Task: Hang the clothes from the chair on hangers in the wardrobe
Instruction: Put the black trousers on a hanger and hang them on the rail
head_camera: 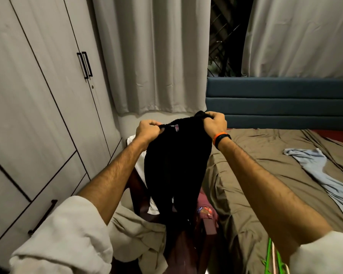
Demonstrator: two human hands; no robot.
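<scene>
I hold up a black garment (pixel 176 167) by its top edge, a small pink label showing near the left. My left hand (pixel 148 129) pinches the left corner of that edge. My right hand (pixel 216 123), with an orange and black wristband, grips the right corner. The garment hangs down over a dark chair (pixel 139 192) that carries a white garment (pixel 141 167), a beige garment (pixel 141 234) and a pinkish one (pixel 206 214). Green and pink hangers (pixel 273 258) lie on the bed's near edge at the lower right. The wardrobe (pixel 38 107) stands on the left with its doors closed.
A bed (pixel 265 175) with a brown sheet fills the right side, with a light blue garment (pixel 321 171) lying on it. A blue padded headboard (pixel 279 99) and grey curtains (pixel 154 56) stand behind. The chair sits in the narrow gap between wardrobe and bed.
</scene>
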